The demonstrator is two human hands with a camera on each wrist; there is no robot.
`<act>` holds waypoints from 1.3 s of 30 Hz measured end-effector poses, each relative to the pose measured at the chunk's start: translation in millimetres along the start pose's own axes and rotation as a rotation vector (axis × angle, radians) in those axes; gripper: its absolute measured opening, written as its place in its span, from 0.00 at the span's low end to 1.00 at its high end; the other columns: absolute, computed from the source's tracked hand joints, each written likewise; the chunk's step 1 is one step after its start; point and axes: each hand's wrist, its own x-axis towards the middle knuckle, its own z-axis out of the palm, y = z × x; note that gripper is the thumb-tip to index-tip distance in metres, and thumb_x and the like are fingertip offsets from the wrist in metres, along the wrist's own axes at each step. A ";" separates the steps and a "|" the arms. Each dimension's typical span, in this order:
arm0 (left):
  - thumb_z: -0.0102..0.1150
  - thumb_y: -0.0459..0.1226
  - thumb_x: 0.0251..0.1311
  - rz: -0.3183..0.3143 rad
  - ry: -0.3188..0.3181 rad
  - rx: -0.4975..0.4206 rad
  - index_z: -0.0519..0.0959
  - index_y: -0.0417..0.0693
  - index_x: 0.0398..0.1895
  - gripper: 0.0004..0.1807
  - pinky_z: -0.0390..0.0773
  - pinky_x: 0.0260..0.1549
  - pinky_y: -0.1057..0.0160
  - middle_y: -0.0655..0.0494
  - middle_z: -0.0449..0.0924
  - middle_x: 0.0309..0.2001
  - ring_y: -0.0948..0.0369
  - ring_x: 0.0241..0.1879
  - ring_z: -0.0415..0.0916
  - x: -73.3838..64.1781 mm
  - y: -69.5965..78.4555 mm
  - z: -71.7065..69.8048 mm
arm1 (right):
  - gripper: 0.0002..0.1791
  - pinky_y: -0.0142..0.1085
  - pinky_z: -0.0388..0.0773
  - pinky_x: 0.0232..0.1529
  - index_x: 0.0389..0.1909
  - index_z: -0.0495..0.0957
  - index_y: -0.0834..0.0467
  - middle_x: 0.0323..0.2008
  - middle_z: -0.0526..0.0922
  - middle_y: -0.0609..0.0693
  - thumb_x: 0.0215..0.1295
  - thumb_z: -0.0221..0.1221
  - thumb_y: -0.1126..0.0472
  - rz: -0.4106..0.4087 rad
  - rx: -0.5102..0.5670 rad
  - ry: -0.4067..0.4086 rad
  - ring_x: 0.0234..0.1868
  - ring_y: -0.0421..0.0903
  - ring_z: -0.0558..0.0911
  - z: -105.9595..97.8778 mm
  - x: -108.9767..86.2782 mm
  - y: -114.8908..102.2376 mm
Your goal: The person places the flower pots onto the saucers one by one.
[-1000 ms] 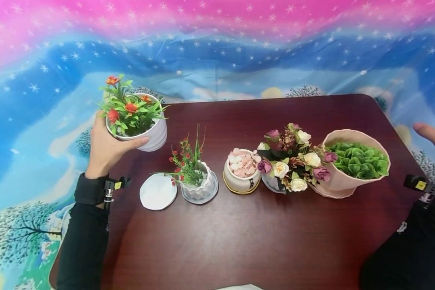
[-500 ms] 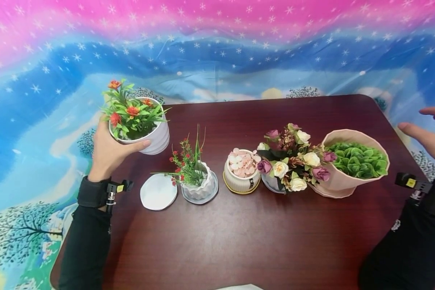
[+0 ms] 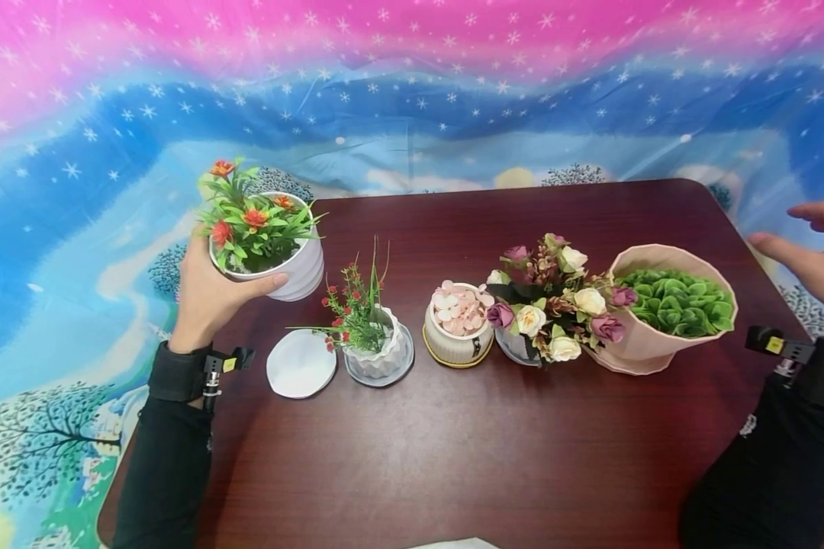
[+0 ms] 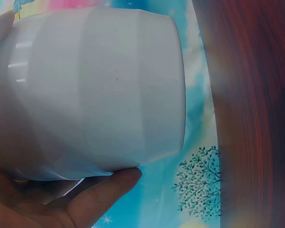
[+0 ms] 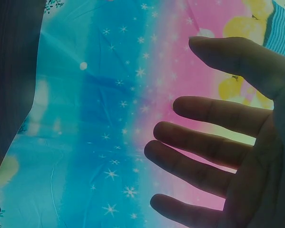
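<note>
My left hand [image 3: 209, 293] grips a white ribbed flowerpot [image 3: 300, 268] by its side, thumb along the near wall. Orange-red flowers and green leaves [image 3: 254, 221] fill this pot, which is held up over the table's far left part. In the left wrist view the pot's pale wall [image 4: 99, 90] takes up most of the picture, with fingers [image 4: 102, 194] against it. Below and to the right of the held pot lies a white round saucer [image 3: 301, 364] with nothing on it. My right hand [image 3: 820, 255] hovers past the table's right edge, fingers spread and holding nothing.
A row stands on the dark wooden table [image 3: 412, 465]: a white fluted pot [image 3: 374, 354] with red-berried sprigs, a cream pot [image 3: 456, 347] of pink petals, a rose arrangement [image 3: 556, 305], and a pink pot [image 3: 642, 347] of green leaves. A printed cloth [image 3: 412, 99] hangs behind.
The left hand has lowered the flowerpot a little and brought it slightly right, nearer the saucer. My right hand has come inward to the left. The other pots stay put.
</note>
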 end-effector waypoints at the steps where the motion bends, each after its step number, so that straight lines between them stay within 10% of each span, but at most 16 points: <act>1: 0.88 0.38 0.41 0.000 -0.002 -0.004 0.60 0.57 0.84 0.64 0.67 0.72 0.47 0.54 0.70 0.76 0.53 0.73 0.68 -1.1 -0.1 -0.3 | 0.39 0.60 0.53 0.80 0.71 0.64 0.80 0.73 0.63 0.81 0.80 0.55 0.47 -0.003 -0.004 -0.003 0.71 0.79 0.61 0.1 0.1 -0.2; 39: 0.87 0.35 0.40 0.008 0.014 0.010 0.65 0.55 0.80 0.59 0.70 0.65 0.62 0.55 0.74 0.70 0.61 0.66 0.71 -41.7 -2.6 -4.0 | 0.38 0.64 0.54 0.78 0.74 0.62 0.78 0.73 0.63 0.81 0.82 0.55 0.49 0.009 -0.024 -0.042 0.73 0.79 0.62 2.8 -3.4 -7.4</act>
